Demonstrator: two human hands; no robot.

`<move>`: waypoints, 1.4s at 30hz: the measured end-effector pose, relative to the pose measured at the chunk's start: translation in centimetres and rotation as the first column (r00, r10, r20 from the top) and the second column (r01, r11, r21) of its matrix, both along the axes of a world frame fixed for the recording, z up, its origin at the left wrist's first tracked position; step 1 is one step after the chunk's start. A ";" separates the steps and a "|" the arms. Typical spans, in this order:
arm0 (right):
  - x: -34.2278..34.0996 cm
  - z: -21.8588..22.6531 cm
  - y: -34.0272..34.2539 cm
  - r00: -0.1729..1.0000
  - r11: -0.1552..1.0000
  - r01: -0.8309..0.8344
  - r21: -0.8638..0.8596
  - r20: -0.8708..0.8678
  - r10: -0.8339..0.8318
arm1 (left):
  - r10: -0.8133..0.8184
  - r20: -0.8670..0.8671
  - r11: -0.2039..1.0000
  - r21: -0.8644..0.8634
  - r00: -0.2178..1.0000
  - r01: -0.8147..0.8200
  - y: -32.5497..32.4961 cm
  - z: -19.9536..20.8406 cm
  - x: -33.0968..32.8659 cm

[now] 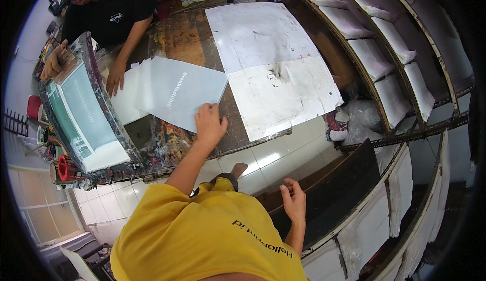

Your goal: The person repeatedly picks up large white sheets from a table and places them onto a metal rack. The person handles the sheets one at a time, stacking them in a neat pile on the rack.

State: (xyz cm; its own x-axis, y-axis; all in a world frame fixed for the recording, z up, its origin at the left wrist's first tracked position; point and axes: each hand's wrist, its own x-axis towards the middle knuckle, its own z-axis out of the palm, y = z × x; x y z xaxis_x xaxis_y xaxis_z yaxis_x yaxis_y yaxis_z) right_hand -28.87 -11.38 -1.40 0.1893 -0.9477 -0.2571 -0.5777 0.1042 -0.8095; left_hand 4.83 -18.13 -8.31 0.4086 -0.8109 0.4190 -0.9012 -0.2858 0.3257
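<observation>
A pale grey-blue plastic sheet [190, 86] with white lettering lies at a slant on the worktable. My left hand [210, 124] is at its near right edge, fingers bent onto the sheet and thumb standing out beside the edge. Part of the grip is hidden under the hand. Away from the table, my right hand [294, 200] hangs before the drying rack, fingers loosely curled and apart, holding nothing. A co-worker's bare hand [116, 76] rests by another pale sheet [124, 101], which lies partly beneath the lettered one.
A raised screen-printing frame [88, 114] tilts at the left, with the co-worker's gloved hand [53, 63] on its top edge. White paper sheets [278, 68] cover the table's right part. Racks of stacked sheets [372, 58] curve along the right; a bare foot [239, 169] shows below.
</observation>
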 end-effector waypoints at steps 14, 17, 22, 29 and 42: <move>0.8 2.7 -7.7 0.954 0.998 -0.034 0.053 0.300 0.016 | -0.533 -0.351 0.815 0.033 0.770 0.579 -5.6 3.6 -9.4; -0.2 3.7 -8.5 0.985 1.000 0.030 0.007 0.170 -0.031 | -0.695 -0.491 0.614 -0.024 0.525 0.789 -6.0 4.6 -15.9; -3.5 2.1 -7.0 0.941 0.938 0.327 -0.117 0.133 -0.312 | -0.879 -0.447 0.217 -0.060 0.168 0.974 -6.4 5.2 -21.8; -12.6 2.1 -5.2 0.815 0.796 0.578 -0.179 0.069 -0.576 | -0.820 -0.572 0.099 -0.176 -0.020 0.979 -8.1 7.8 -24.4; -46.6 8.1 1.6 0.429 0.347 0.788 -0.508 0.048 -0.902 | -0.721 -0.275 0.649 0.053 0.636 0.759 -14.3 -1.3 -15.6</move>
State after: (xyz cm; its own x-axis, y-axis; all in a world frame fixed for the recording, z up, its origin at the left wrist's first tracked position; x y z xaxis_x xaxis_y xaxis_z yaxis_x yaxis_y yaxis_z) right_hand -75.42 -9.81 6.72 -0.7794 -0.5658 0.2690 -0.5226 0.3504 -0.7773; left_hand -10.75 -32.39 -9.65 -0.2962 -0.9228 0.2465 -0.7445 0.3847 0.5456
